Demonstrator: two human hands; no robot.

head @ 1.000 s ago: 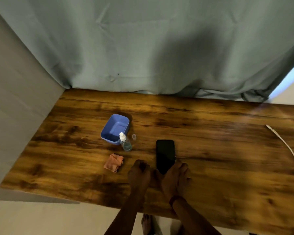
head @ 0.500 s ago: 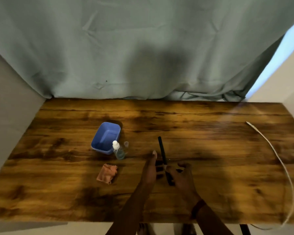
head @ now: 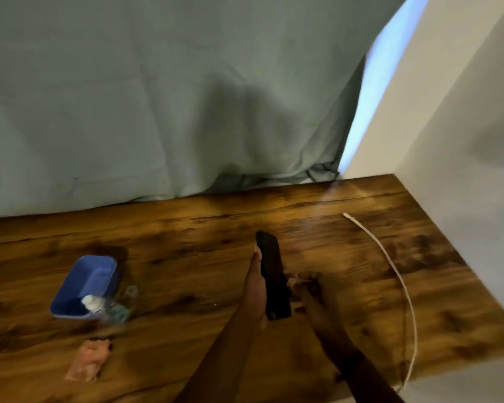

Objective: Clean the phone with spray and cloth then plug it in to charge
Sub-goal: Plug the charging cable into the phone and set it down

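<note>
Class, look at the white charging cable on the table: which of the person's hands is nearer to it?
Right. The right hand sits between the phone and the charging cable; the left hand is beyond the phone, farther away.

Black phone stood on edge; spray bottle, pink cloth lay left, white charging cable curved right.

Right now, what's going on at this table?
A person holds the black phone on edge above the wooden table, left hand flat along one side, right hand at the other. The spray bottle, blue tub and pink cloth lie untouched to the left; the white charging cable lies to the right.
</note>
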